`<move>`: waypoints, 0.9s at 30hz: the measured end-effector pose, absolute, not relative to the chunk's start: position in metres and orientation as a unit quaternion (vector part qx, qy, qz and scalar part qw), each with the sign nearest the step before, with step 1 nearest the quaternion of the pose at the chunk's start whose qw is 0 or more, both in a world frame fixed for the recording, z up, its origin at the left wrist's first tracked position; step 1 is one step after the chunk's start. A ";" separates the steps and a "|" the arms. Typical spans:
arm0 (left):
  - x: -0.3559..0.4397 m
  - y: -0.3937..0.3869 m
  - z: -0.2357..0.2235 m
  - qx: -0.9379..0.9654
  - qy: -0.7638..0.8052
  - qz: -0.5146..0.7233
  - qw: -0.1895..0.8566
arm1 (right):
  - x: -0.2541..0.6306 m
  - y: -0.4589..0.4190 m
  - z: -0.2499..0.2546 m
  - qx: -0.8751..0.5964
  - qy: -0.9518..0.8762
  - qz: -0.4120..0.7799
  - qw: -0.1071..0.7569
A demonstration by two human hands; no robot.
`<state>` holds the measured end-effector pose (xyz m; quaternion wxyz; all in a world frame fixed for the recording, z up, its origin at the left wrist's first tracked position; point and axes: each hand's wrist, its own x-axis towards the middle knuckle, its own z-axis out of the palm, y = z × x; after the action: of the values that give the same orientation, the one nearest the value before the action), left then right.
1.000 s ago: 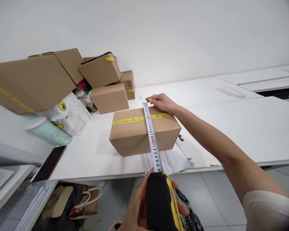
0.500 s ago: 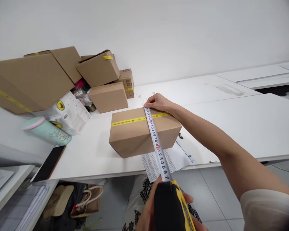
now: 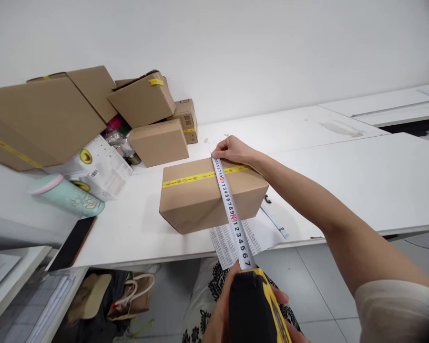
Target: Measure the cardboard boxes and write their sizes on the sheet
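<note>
A cardboard box with a strip of yellow tape lies on the white table in front of me. The silver blade of a tape measure runs over its top from the far edge and out past the near edge. My right hand pinches the blade's end at the box's far top edge. Low in the view, my left hand is wrapped round the black and yellow tape measure case, which hides part of the fingers. A printed sheet lies partly under the box.
More cardboard boxes are stacked at the back left. Nearby are a white avocado-print carton, a mint tumbler lying tilted and a dark flat item. A brown bag sits under the table.
My view has shifted slightly, so the things sit a little further left and higher in it. Both hands keep their hold on the tape measure, with the blade at about the same length.
</note>
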<state>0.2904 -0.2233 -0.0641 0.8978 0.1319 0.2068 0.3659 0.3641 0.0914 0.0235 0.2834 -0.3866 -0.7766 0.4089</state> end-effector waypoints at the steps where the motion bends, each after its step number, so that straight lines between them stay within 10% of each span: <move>1: 0.290 -0.223 -0.064 0.121 0.205 0.369 0.899 | 0.364 0.091 0.023 -0.386 -0.777 0.409 0.284; 27: 0.260 -0.159 -0.030 0.306 0.139 0.508 0.793 | 0.366 0.095 0.021 -0.371 -0.787 0.398 0.291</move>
<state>0.2604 -0.1589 -0.0302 0.7929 0.3065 0.1392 0.5079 0.3664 0.0947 0.0212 0.2910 -0.3710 -0.7869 0.3980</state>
